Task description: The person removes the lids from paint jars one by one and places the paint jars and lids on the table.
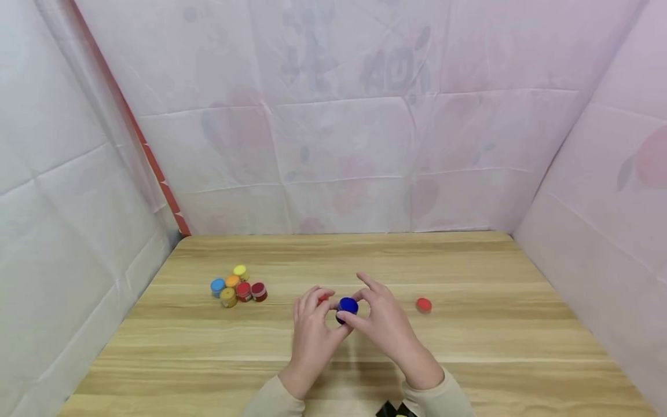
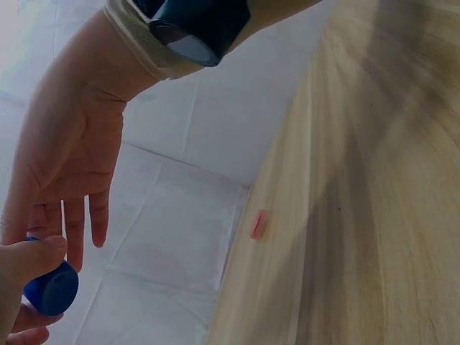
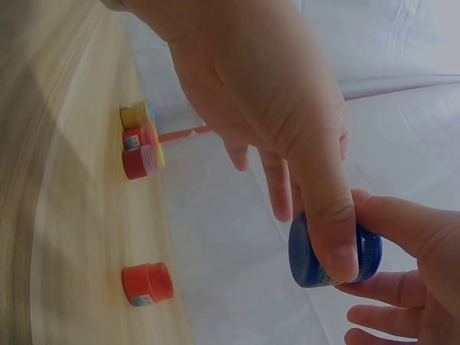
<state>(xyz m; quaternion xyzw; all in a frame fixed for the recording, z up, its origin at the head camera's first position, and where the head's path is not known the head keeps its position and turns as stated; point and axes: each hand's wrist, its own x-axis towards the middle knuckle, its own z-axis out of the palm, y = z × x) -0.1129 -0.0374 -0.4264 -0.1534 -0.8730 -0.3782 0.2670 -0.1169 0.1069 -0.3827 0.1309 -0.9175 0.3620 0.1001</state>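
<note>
My left hand (image 1: 314, 324) and right hand (image 1: 388, 321) meet around a small blue paint jar (image 1: 347, 306), held above the table. In the right wrist view, the left thumb lies across the body of the jar (image 3: 309, 259), over its label. Right-hand fingers are at its ribbed lid (image 3: 370, 251). Just behind the left hand, partly hidden by its fingers in the head view, is a red paint jar (image 3: 147, 284); its narrower neck shows uncovered. A flat red lid (image 1: 424, 305) lies on the wood to the right of my right hand.
At the left of the wooden table (image 1: 495, 341) stands a cluster of several capped paint jars, among them a light blue jar (image 1: 217, 286), a yellow jar (image 1: 240, 271) and a dark red jar (image 1: 259, 291). White patterned sheets (image 1: 339, 145) enclose the back and sides.
</note>
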